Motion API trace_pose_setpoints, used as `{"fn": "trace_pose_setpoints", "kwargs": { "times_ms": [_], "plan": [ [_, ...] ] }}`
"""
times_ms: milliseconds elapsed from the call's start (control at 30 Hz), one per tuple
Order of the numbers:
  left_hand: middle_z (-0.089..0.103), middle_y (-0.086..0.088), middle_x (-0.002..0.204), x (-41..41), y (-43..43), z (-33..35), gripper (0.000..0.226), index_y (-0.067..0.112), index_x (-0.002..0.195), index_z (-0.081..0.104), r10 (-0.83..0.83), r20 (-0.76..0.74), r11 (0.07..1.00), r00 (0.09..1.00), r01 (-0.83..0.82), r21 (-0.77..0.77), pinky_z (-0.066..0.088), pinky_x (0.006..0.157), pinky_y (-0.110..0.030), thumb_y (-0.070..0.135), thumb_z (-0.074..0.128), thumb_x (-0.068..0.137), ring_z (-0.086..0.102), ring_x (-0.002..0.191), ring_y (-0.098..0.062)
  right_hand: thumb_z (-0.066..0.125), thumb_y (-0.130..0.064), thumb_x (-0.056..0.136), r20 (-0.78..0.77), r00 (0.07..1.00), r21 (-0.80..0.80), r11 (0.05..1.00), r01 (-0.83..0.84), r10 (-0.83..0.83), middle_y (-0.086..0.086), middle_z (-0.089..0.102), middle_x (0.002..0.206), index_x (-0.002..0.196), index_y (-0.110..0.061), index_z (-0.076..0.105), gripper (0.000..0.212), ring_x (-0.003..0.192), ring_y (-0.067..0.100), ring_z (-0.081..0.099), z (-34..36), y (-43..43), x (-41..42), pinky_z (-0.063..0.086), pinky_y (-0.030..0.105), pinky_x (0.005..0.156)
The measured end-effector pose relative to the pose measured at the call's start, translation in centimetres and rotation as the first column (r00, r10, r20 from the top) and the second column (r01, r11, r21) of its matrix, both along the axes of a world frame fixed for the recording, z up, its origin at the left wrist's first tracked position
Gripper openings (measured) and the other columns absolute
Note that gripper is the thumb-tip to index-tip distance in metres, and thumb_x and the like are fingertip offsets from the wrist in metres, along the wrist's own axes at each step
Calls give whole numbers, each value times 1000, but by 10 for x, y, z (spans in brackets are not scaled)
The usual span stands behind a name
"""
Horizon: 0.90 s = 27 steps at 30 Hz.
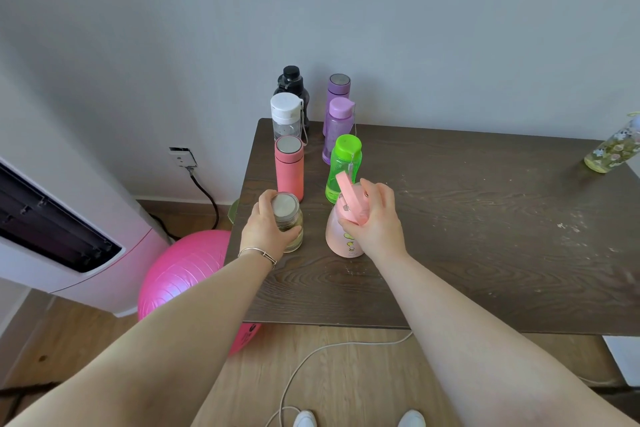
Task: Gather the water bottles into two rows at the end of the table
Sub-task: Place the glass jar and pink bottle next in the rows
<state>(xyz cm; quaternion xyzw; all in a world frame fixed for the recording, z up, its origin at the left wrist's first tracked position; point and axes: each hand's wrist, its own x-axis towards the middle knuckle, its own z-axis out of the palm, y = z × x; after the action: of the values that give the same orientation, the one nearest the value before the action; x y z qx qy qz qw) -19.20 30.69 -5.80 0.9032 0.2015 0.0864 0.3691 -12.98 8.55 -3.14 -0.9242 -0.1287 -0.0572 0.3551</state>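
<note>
Two rows of bottles run along the left end of the dark wooden table. The left row holds a black bottle, a white-capped clear bottle, a coral flask and a short glass bottle with a metal lid. My left hand grips that glass bottle. The right row holds a purple flask, a purple clear bottle, a green bottle and a round pink bottle. My right hand holds the pink bottle by its top. A floral bottle stands alone at the far right.
A pink exercise ball sits on the floor left of the table, beside a white air conditioner unit. A wall socket with a black cable is behind it. A white cable trails on the wooden floor.
</note>
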Motion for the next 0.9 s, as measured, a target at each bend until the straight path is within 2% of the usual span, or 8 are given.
{"fn": "trace_pose_setpoints", "kwargs": {
  "times_ms": [167,367,533,633,733,800,900],
  "plan": [
    [54,-2,124,3,-1,-1,85,37,130,28,-16,-18,1000,1000,17,18,49,77,-36,38,84,65,60,97,-26,82,-38,69,-1,1000,-4,1000,15,-15,-8,34,131,133,-36,38,78,106,23,56,0,4,-1,56,43,75],
    [51,-4,128,5,-1,0,86,36,132,27,-33,-26,999,999,33,25,49,75,-36,37,84,67,60,99,-26,82,-38,69,17,1000,-28,999,16,-16,-6,34,132,134,-34,36,80,107,24,56,0,4,-3,56,40,76],
    [42,-8,136,5,-3,5,88,26,140,29,-59,-61,996,996,62,63,51,89,-46,37,83,71,51,115,-31,81,-37,72,0,1000,-53,999,5,-5,-2,30,141,139,-31,33,83,113,28,54,2,4,-5,56,43,82],
    [29,-9,149,3,-3,15,90,22,145,28,-82,-118,975,990,104,198,40,103,-51,51,76,75,31,135,-33,81,-40,73,-72,997,-125,992,-19,10,2,18,156,149,-33,20,98,128,33,48,7,0,-3,51,46,93],
    [14,-11,160,2,-3,29,91,23,150,21,-113,-212,863,971,201,463,24,113,-54,63,63,81,12,147,-32,81,-41,73,-113,993,-221,973,-61,36,3,10,163,154,-33,9,109,137,37,39,14,-7,-4,48,49,98],
    [11,-11,161,2,-3,36,92,22,152,18,-153,-238,781,959,265,566,18,115,-55,65,59,82,8,148,-31,80,-43,74,-107,992,-287,954,-90,62,4,11,163,155,-29,8,109,140,36,34,17,-14,-4,46,48,100],
    [9,-11,162,-1,-11,48,96,22,153,11,-189,-245,732,951,303,610,14,116,-55,67,56,81,6,148,-30,78,-44,76,-44,993,-391,913,-115,106,9,20,161,156,-20,14,105,140,32,33,24,-27,-9,42,45,104]
  ]
}}
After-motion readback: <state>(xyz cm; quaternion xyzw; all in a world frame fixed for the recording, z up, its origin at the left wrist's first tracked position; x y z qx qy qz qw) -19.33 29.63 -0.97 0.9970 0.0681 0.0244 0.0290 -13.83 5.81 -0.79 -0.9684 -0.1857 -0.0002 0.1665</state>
